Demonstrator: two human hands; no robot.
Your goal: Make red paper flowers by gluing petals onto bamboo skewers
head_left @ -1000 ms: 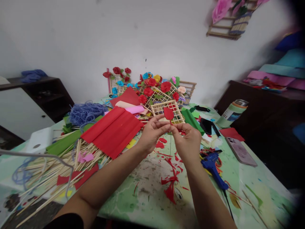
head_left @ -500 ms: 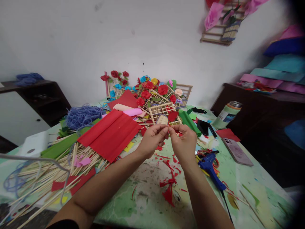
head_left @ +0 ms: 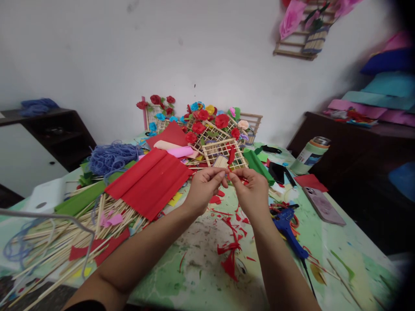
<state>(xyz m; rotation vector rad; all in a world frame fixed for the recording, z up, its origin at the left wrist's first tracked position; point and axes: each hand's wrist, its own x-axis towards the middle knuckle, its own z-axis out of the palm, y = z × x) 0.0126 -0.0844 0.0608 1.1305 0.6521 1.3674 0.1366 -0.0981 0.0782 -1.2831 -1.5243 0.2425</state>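
Note:
My left hand [head_left: 203, 190] and my right hand [head_left: 252, 188] meet fingertip to fingertip above the middle of the table. Both are closed in a pinch on a small piece of red paper [head_left: 231, 154], whose narrow strip stands up from the fingertips. Just behind it leans a small lattice of thin wooden sticks [head_left: 212, 149] with a little stick basket [head_left: 221, 162] on its front. Under the hands lie red paper petals [head_left: 215, 199], and nearer to me is a heap of red scraps [head_left: 229, 263].
At left, a red crepe paper sheet [head_left: 149, 183] lies over many wooden sticks [head_left: 65, 235], beside blue yarn [head_left: 113, 159]. Paper roses [head_left: 222, 121] on lattices stand behind. At right are a blue glue gun [head_left: 288, 231], a phone [head_left: 322, 205] and a bottle [head_left: 310, 155].
The red paper between my fingertips has turned from a broad petal to a narrow upright strip. My hands have barely moved, and more red petals show beneath them.

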